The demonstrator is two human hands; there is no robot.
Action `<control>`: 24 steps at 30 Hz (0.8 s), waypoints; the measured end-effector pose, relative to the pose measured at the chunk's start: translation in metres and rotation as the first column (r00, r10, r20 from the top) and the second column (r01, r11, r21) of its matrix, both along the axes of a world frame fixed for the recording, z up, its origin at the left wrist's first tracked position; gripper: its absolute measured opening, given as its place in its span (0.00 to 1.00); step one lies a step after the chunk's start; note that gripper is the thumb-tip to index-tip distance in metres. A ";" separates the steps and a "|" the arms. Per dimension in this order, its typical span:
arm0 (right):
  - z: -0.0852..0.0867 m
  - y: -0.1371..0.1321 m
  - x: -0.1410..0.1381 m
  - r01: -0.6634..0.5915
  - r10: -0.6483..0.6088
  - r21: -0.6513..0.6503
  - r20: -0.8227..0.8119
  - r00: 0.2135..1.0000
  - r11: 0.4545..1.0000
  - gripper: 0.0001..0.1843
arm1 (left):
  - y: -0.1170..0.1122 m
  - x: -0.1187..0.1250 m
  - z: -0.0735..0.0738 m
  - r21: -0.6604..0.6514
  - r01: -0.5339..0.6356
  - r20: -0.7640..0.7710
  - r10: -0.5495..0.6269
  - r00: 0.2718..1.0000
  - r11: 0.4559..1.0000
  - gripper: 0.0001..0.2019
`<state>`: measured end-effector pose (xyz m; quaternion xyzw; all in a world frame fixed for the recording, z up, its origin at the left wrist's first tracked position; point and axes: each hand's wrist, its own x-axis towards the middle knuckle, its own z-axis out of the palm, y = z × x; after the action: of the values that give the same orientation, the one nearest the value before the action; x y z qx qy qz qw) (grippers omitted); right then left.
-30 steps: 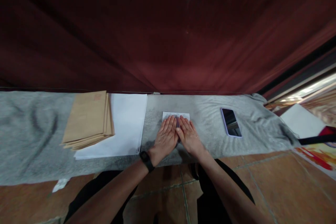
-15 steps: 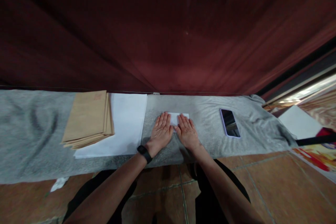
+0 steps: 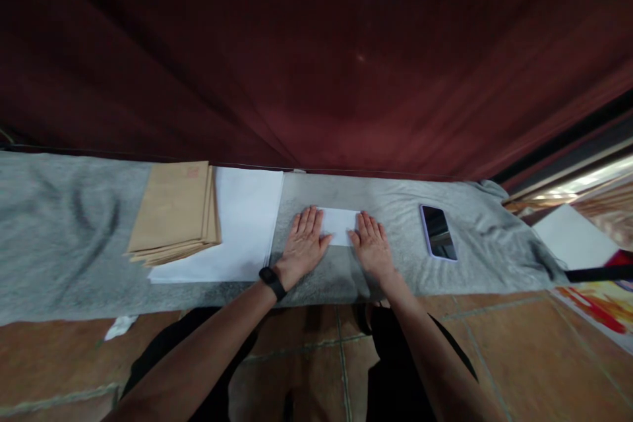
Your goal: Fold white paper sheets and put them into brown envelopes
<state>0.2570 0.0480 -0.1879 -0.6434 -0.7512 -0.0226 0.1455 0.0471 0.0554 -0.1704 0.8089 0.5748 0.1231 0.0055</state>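
A small folded white paper [image 3: 340,226] lies on the grey cloth [image 3: 400,211] in front of me. My left hand [image 3: 303,244], with a black band on the wrist, lies flat with fingers stretched out on the paper's left end. My right hand [image 3: 372,245] lies flat on its right end, fingers out. The middle of the paper shows between them.
A stack of brown envelopes [image 3: 177,212] rests on a pile of white sheets [image 3: 242,224] to the left. A phone [image 3: 438,231] lies screen up on the right. A dark red curtain [image 3: 316,59] hangs behind. Tiled floor [image 3: 519,343] lies below, with white and coloured papers [image 3: 573,241] far right.
Both hands have slid apart along the paper, the left one leftward and the right one rightward, uncovering its middle.
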 end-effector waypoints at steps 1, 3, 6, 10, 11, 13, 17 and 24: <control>0.000 0.000 0.003 0.007 -0.007 -0.006 0.003 1.000 1.000 0.33 | 0.000 0.000 -0.001 -0.003 0.002 -0.003 -0.002 1.000 1.000 0.36; -0.001 -0.001 0.008 0.015 -0.015 -0.010 0.006 1.000 1.000 0.34 | 0.001 0.000 -0.002 -0.010 0.004 -0.008 -0.004 1.000 1.000 0.38; -0.001 -0.002 0.017 0.026 -0.026 0.003 0.011 1.000 1.000 0.33 | 0.000 0.000 -0.002 -0.017 0.001 -0.009 -0.001 1.000 1.000 0.39; 0.004 -0.003 0.030 0.064 -0.065 0.022 0.032 0.997 0.998 0.31 | -0.001 0.000 -0.001 -0.017 0.003 -0.009 -0.003 1.000 1.000 0.39; 0.006 -0.003 0.032 0.080 -0.081 0.027 0.027 0.996 0.996 0.31 | -0.001 0.000 -0.001 -0.016 0.003 -0.008 -0.003 1.000 1.000 0.39; 0.011 -0.003 0.032 0.100 -0.099 0.042 -0.013 0.995 0.994 0.32 | -0.001 0.001 0.000 -0.019 -0.001 -0.009 0.001 1.000 1.000 0.39; 0.017 -0.010 0.009 -0.055 0.058 0.031 -0.139 0.989 0.998 0.31 | -0.001 0.002 0.000 -0.034 -0.011 -0.005 0.011 1.000 0.999 0.39; 0.008 -0.038 -0.044 -0.314 0.310 -0.023 -0.101 0.945 0.949 0.34 | 0.000 -0.002 0.000 -0.046 0.022 -0.019 -0.023 1.000 0.999 0.35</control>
<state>0.2134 0.0097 -0.1797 -0.5196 -0.8359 0.0461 0.1705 0.0456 0.0558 -0.1702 0.8161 0.5685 0.1017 0.0199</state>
